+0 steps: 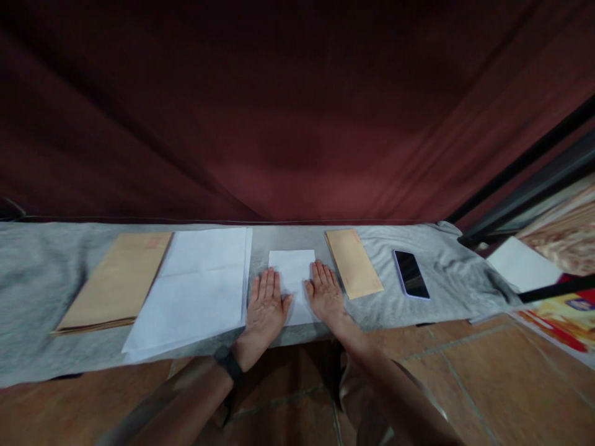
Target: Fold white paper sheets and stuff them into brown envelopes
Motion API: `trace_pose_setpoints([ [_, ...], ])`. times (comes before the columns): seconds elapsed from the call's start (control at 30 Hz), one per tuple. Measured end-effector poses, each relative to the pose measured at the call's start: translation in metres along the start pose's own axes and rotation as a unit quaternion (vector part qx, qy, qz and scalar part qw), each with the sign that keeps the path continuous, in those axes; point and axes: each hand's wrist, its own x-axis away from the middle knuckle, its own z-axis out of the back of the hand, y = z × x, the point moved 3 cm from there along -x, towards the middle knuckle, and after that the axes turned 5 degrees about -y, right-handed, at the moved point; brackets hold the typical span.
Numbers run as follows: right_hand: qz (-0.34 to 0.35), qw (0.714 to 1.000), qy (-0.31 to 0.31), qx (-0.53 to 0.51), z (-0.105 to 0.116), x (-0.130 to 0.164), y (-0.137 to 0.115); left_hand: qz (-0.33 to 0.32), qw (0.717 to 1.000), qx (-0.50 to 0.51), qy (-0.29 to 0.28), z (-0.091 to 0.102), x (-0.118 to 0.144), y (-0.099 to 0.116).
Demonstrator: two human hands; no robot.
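A small white sheet of paper [292,263], which looks folded, lies on the grey cloth in front of me. My left hand [266,305] rests flat on its left side, fingers stretched out and pointing away from me. On the right side of the same paper, my right hand [325,293] lies flat with its fingers extended. Neither hand grips anything. Close by on the right is a small brown envelope [356,263]. Left of my hands are larger white sheets [199,291], with a crease across the top one.
Larger brown envelopes [116,282] are stacked at the far left. A phone [411,274] with a dark screen lies on the right of the grey cloth [28,297]. A dark red curtain [297,136] hangs behind. Tiled floor [455,371] shows in front.
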Motion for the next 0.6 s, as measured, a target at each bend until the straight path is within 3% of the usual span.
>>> trace_pose_setpoints([
  [0.1,-0.003,1.000,-0.009,0.002,0.001,0.000,0.000,-0.068,0.997,-0.011,-0.019,-0.002,0.008,0.025],
  [0.2,-0.009,1.000,-0.026,-0.001,0.005,-0.002,-0.001,-0.097,0.994,-0.039,-0.031,-0.006,0.015,0.040],
  [0.3,-0.001,0.999,-0.051,-0.017,0.011,-0.009,-0.006,-0.105,0.992,-0.059,-0.042,-0.007,0.018,0.042],
  [0.5,0.169,0.971,-0.148,-0.085,0.007,-0.028,-0.033,-0.150,0.984,-0.040,-0.087,-0.004,0.021,0.043],
  [0.6,0.146,0.972,-0.167,-0.080,0.001,-0.039,-0.035,-0.162,0.980,-0.046,-0.103,0.000,0.021,0.045],
])
